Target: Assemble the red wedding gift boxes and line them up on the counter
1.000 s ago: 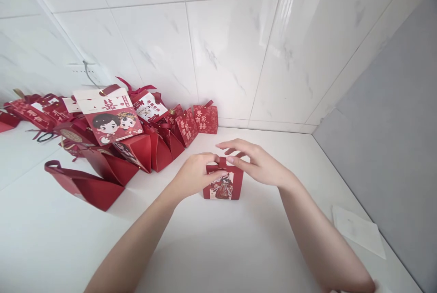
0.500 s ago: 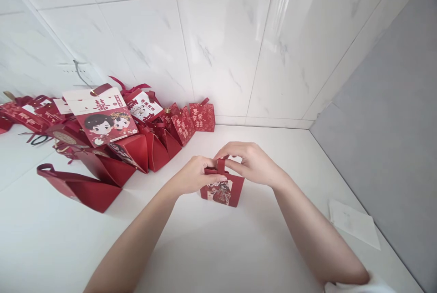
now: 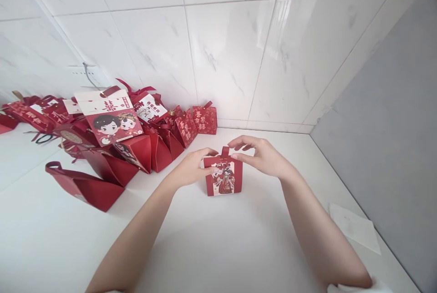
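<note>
A small red gift box (image 3: 238, 179) stands upright on the white table, its front printed with a figure in red dress. A dark red ribbon loop (image 3: 225, 151) sticks up from its top edge. My left hand (image 3: 193, 166) is at the box's upper left corner, thumb across the front and fingers by the top edge, pinching it lightly. On the other side, my right hand (image 3: 261, 154) is beside the loop, thumb close to the box's top right, fingers curved and apart with nothing between them.
Several red gift boxes and bags (image 3: 112, 122) lie heaped at the left against the tiled wall (image 3: 225, 56). A tapered red box (image 3: 85, 188) lies nearest on that side. White paper (image 3: 355, 227) rests by the table's right edge, along a grey surface (image 3: 385, 115).
My right hand has let go of the ribbon loop and moved a little right. The box front now faces me more squarely and shows more. The view has shifted slightly.
</note>
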Tool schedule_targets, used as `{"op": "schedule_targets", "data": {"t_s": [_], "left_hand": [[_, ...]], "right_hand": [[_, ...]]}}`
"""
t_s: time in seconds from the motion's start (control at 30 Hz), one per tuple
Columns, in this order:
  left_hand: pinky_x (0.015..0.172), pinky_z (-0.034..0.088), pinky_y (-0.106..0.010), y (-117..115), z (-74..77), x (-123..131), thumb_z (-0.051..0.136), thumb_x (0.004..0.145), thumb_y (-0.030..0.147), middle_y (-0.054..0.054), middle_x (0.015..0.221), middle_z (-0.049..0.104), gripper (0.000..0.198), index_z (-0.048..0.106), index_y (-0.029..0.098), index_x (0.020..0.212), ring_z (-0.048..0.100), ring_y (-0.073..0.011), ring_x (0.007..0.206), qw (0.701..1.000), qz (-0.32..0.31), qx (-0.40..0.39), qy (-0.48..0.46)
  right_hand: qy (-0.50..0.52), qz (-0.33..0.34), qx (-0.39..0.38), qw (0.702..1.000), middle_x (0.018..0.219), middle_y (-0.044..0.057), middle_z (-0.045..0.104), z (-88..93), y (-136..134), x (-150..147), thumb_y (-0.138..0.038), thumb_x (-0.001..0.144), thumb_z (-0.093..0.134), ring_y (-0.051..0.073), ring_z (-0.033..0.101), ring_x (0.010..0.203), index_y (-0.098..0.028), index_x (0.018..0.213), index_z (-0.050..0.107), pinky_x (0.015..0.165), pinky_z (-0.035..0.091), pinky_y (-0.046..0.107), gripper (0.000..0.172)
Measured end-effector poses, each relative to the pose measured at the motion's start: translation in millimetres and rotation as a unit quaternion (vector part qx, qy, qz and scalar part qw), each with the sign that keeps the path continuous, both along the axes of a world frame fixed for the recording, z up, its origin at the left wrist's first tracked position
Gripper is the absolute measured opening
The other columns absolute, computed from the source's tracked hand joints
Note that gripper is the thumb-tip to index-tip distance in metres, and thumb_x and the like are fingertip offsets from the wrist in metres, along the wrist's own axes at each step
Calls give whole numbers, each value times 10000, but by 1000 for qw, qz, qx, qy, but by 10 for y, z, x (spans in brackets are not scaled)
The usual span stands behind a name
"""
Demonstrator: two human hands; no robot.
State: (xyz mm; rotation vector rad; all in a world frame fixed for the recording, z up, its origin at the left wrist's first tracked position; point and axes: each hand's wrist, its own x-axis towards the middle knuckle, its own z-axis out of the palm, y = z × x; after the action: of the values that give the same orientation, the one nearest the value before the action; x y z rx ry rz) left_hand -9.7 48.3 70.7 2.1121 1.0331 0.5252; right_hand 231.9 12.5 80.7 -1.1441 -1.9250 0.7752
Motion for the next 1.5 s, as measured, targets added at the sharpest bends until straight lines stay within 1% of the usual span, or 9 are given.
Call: {"op": "schedule_targets", "data": {"t_s": [0.13,0.2,0.33,0.43,0.57,0.73,1.1,1.3,1.5], "left_hand": [[882,500,-352,198,-325,-33,673,755,438,-61,1155,654,474,601,217,1169,623,-251,1032,986,-22,-140,-82],[907,497,-380,285,-605,40,679,755,448,-81,1212,630,536,553,212,1219,605,-270,1084,967,48,-168,-184],[929,485,-395,335,-1098,241,580,817,538,-121,1241,600,555,483,186,1236,598,-270,1103,916,176,-149,-329],[951,463,-362,284,-1250,301,472,885,548,-99,1250,582,508,433,220,1270,586,-230,1111,901,224,-78,-363],[920,458,-337,253,-1277,269,465,894,545,-77,1145,607,469,438,224,1236,596,-202,1031,883,283,-34,-373],[907,476,-344,319,-1275,274,396,908,573,-89,1069,647,484,575,168,1105,616,-218,994,890,229,-65,-390],[990,432,-365,372,-1309,240,538,828,593,-105,1096,673,526,638,135,1068,611,-238,1066,878,216,-63,-423],[974,455,-415,264,-1214,260,526,825,613,-149,1189,649,620,608,117,1188,619,-282,1085,874,174,-103,-443],[1017,422,-447,80,-1198,252,564,796,616,-134,1159,667,604,637,129,1146,587,-303,1138,883,165,-105,-426]], "right_hand": [[-2,85,-98,991,1151,29,658,-194,157,149,-395,755,700,230,611,1035,-274,1124,637,857,499,380,393],[78,97,-165,978,1104,41,680,-416,293,95,-411,781,670,227,636,980,-244,1115,630,846,514,392,375],[304,-127,-150,932,1110,68,674,-953,514,-269,-514,825,586,230,646,963,-220,1134,547,853,505,395,428],[332,-175,-134,917,1182,74,634,-1263,529,-584,-576,868,481,227,608,1068,-233,1167,493,908,479,382,456],[360,-223,-100,900,1180,51,611,-1467,458,-780,-594,908,368,205,602,1046,-260,1123,456,894,480,361,407],[348,-229,-81,905,936,40,650,-1504,451,-760,-611,906,360,225,614,894,-257,856,495,816,489,369,382],[339,-192,-45,920,1100,75,671,-1437,430,-736,-618,899,352,245,572,1079,-198,1038,623,968,414,385,519],[355,-149,-53,921,1092,37,653,-1436,235,-592,-562,839,517,221,575,1022,-231,894,560,937,435,371,338],[383,-153,-62,909,1010,35,632,-1500,105,-567,-570,818,522,216,569,954,-233,834,482,891,454,373,340]]}}
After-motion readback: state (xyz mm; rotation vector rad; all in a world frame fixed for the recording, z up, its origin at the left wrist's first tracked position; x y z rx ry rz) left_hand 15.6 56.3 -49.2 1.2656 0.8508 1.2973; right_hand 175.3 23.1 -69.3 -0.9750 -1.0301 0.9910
